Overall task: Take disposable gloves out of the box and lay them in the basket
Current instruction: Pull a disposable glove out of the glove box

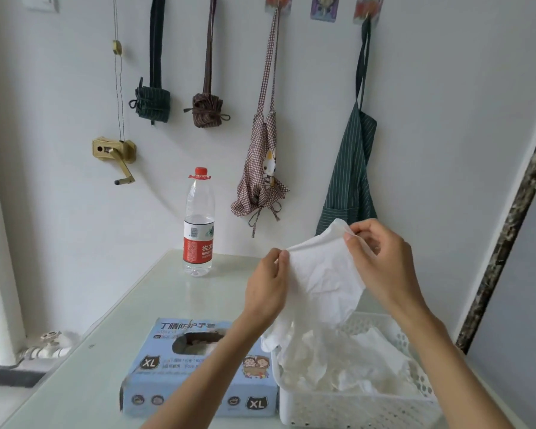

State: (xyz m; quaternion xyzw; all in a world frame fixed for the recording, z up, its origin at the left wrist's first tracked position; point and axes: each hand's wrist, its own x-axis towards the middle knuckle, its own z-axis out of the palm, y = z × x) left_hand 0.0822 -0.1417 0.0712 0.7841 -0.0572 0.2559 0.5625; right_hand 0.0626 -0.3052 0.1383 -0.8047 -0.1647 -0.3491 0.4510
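Note:
A white disposable glove (pixel 322 280) hangs stretched between my two hands above the white perforated basket (pixel 353 407). My left hand (pixel 268 286) pinches the glove's left edge. My right hand (pixel 381 261) pinches its upper right edge, higher up. The glove's fingers droop down into the basket, where several white gloves (pixel 347 363) lie in a heap. The blue glove box (pixel 198 366), marked XL, lies flat on the table to the left of the basket, touching it, its oval opening facing up with a bit of white showing inside.
A water bottle (pixel 198 224) with a red cap stands at the back of the pale glass table (pixel 130 308). Aprons (pixel 350 174) and rolled cloths hang on the wall behind. A radiator pipe runs low on the left.

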